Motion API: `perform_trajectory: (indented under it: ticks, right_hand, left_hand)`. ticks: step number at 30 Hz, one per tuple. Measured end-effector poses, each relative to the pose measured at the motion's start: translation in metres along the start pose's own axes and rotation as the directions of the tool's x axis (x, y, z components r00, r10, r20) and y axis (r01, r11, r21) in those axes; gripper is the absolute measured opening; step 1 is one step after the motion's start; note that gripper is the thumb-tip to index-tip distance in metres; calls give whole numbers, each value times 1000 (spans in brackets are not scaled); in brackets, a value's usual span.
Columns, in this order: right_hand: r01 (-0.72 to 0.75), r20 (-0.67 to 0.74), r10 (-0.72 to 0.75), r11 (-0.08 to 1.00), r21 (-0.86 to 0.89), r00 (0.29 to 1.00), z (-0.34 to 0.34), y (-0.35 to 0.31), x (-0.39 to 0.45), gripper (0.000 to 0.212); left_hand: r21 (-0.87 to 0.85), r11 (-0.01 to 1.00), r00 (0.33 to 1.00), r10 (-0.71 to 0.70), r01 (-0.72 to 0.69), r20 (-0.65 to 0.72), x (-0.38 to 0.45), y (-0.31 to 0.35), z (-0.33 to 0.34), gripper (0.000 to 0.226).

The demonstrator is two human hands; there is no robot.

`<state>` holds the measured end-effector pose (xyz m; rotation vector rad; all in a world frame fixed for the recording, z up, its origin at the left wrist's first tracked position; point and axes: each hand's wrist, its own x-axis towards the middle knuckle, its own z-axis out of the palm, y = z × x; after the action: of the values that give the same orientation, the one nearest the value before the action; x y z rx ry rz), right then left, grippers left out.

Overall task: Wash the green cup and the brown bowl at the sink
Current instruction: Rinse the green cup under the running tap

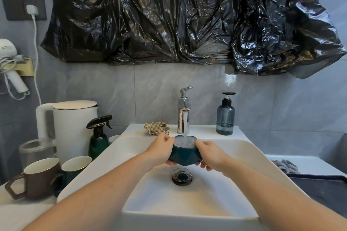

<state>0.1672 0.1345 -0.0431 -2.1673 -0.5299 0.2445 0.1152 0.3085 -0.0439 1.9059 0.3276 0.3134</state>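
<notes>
Holding the dark green faceted ceramic cup [185, 153] under the chrome faucet [184, 112], left hand [161, 151] and right hand [210, 155] grip its sides; brimming water could spill or loosen wet fingers. A brown mug [35, 176] waits left of the faucet.

Bare forearms, no sleeves; hands [161, 151] without gloves

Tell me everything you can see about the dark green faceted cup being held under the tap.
The green cup is dark teal with a faceted, glossy, ceramic-looking outside. It is upright over the sink, directly under the faucet. Running water falls into it, bubbling near its rim. The left hand and right hand grip its opposite sides.
</notes>
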Motion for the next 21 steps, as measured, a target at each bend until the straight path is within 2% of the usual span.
perform_trajectory:
  ticks: [13,21]
  right_hand:
    - [62,-94,-62,998,-5,994,-1,0,-1,37]
    - [162,-155,-146,983,91,977,-1,4,3,27]
  left_hand:
    - [-20,1000,999,3,-2,38,0,-1,-1,24]
    - [-21,1000,998,-3,4,60,-2,0,0,20]
